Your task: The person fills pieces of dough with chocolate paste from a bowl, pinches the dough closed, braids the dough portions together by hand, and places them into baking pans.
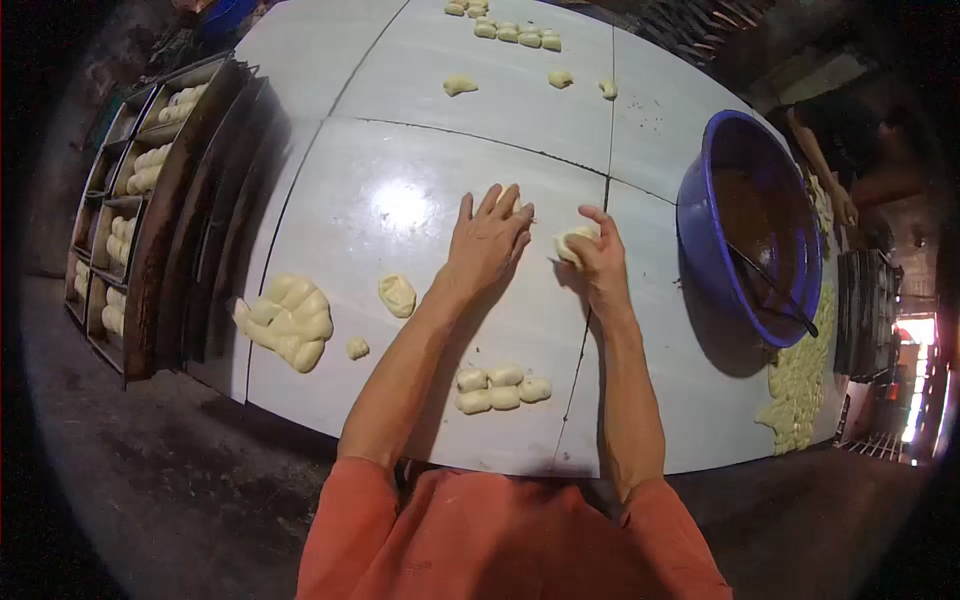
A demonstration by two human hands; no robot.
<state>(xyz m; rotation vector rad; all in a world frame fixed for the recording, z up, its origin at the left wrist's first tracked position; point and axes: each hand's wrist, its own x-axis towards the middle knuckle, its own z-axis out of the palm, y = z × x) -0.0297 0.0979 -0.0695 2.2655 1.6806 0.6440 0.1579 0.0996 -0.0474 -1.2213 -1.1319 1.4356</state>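
My left hand [485, 240] lies palm down on the white tiled table [400, 170], its fingers spread, with a bit of dough showing by the fingertips. My right hand [598, 258] is curled round a pale piece of dough [575, 243], thumb and fingers against it. Several shaped dough rolls [503, 388] sit in two rows near the front edge, between my forearms. Left of my left forearm are a flat dough piece [397, 296], a small dough lump [357, 348] and a larger folded mass of dough [290, 322].
A blue basin [712, 250] with brown contents and a dark stick stands at the right, beside a dough sheet [800, 390]. Racked trays [140, 200] of dough rolls are at the left. More dough rolls [517, 36] lie at the far side. A person's arm [815, 150] shows behind the basin.
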